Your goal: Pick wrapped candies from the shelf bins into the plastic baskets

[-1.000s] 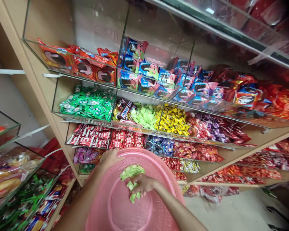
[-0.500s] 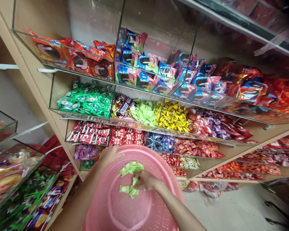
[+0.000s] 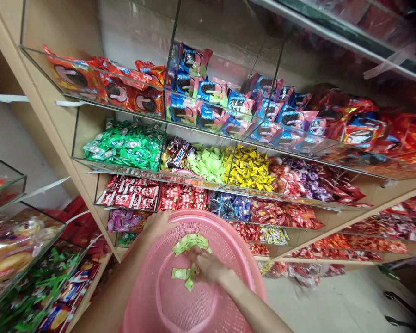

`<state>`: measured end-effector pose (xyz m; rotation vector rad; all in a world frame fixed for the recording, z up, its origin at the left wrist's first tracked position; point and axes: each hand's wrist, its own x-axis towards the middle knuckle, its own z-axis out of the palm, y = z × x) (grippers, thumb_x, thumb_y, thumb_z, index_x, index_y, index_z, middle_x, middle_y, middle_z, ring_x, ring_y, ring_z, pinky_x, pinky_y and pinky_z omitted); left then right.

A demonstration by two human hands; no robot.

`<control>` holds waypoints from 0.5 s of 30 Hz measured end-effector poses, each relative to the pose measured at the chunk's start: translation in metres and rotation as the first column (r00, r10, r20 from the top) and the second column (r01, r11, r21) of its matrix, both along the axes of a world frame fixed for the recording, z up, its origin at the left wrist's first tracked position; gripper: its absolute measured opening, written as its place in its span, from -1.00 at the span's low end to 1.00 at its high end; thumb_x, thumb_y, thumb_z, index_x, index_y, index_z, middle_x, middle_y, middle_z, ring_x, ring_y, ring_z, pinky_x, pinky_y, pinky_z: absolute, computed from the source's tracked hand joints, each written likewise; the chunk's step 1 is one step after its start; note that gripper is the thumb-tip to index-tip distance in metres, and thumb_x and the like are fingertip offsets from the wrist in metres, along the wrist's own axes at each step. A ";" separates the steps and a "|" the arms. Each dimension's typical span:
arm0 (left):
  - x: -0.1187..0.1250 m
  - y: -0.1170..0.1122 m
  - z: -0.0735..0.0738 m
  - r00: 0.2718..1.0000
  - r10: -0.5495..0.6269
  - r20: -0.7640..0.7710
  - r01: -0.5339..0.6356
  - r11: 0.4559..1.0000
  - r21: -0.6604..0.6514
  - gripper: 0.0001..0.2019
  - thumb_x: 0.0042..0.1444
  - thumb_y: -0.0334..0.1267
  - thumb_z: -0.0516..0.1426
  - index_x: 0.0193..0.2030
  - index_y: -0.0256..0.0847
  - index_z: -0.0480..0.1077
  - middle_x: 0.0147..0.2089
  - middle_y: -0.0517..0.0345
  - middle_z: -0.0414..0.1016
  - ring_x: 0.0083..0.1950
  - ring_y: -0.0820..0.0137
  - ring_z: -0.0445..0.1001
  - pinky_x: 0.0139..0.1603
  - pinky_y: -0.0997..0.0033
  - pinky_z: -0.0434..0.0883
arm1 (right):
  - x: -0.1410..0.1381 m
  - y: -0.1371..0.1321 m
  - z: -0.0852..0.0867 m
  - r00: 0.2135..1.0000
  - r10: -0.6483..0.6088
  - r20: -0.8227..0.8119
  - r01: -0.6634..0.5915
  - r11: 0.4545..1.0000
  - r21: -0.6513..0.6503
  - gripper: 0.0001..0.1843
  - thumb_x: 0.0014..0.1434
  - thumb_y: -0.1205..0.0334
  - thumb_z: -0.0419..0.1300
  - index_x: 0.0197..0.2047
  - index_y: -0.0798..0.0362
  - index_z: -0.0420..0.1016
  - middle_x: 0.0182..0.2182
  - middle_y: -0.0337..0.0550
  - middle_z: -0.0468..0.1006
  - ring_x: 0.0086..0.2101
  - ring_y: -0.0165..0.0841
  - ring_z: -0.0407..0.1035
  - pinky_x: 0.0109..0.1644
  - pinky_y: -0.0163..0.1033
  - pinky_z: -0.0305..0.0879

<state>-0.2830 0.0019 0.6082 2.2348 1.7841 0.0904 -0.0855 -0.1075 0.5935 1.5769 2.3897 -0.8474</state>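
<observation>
Since the sweets look light, edges suit pinching; the left hand clasps the basket, the right hand hiding its hold.

Left grip on pink basket, right grip at green packets

Sweet/snack shop, judging by wood shelving w/ glass-fronted bins, stock sorted by type: green-wrapped sweets, Snickers bars, yellow-wrapped sweets, blue cookie pkts etc., lots of each, plus pkgd baked goods on L.
</observation>
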 end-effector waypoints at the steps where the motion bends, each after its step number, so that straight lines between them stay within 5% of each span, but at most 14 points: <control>1: 0.000 0.000 0.000 1.000 0.000 -0.002 0.000 1.000 -0.003 -0.40 -0.06 0.23 -0.01 -0.03 -0.19 0.36 -0.09 -0.13 0.51 -0.09 0.12 0.48 -0.18 0.30 0.35 | -0.004 -0.002 -0.002 0.998 0.045 0.043 -0.045 0.999 -0.002 -0.20 -0.17 0.19 0.37 0.16 -0.04 0.21 0.08 -0.06 0.27 -0.01 -0.15 0.25 0.02 -0.22 0.20; 4: -0.001 0.000 0.000 1.000 -0.005 0.000 0.005 1.000 0.001 -0.41 -0.05 0.21 -0.01 -0.04 -0.19 0.36 -0.10 -0.12 0.52 -0.10 0.12 0.48 -0.19 0.30 0.35 | -0.013 -0.008 -0.008 0.968 0.139 0.207 -0.147 0.989 0.025 -0.16 -0.19 0.23 0.39 0.18 0.05 0.20 0.12 0.07 0.23 0.04 -0.06 0.20 0.03 -0.13 0.21; 8: -0.001 0.000 -0.001 1.000 -0.013 0.000 0.013 1.000 0.022 -0.42 -0.06 0.21 0.00 -0.06 -0.20 0.37 -0.12 -0.12 0.52 -0.12 0.11 0.49 -0.22 0.30 0.36 | -0.016 -0.009 -0.010 0.955 0.144 0.260 -0.162 0.985 0.051 -0.46 -0.02 0.40 0.23 0.08 0.14 0.32 0.00 0.10 0.37 -0.06 -0.13 0.31 -0.04 -0.16 0.26; 11: -0.001 0.000 -0.001 1.000 -0.010 -0.001 0.010 1.000 0.022 -0.41 -0.06 0.21 0.00 -0.05 -0.21 0.36 -0.12 -0.13 0.52 -0.11 0.11 0.48 -0.22 0.30 0.36 | -0.013 -0.007 -0.012 0.960 0.155 0.234 -0.171 0.984 0.050 -0.61 0.01 0.35 0.22 -0.04 0.17 0.41 -0.07 0.08 0.42 -0.11 -0.16 0.35 -0.06 -0.19 0.26; 15: -0.001 0.001 -0.003 1.000 -0.011 0.001 0.011 1.000 0.028 -0.40 -0.06 0.21 0.00 -0.03 -0.20 0.36 -0.11 -0.12 0.52 -0.10 0.11 0.48 -0.21 0.30 0.36 | -0.010 -0.006 -0.018 0.950 0.172 0.262 -0.185 0.982 0.027 -0.40 -0.10 0.33 0.30 0.06 0.15 0.31 -0.01 0.08 0.38 -0.06 -0.13 0.32 -0.05 -0.20 0.26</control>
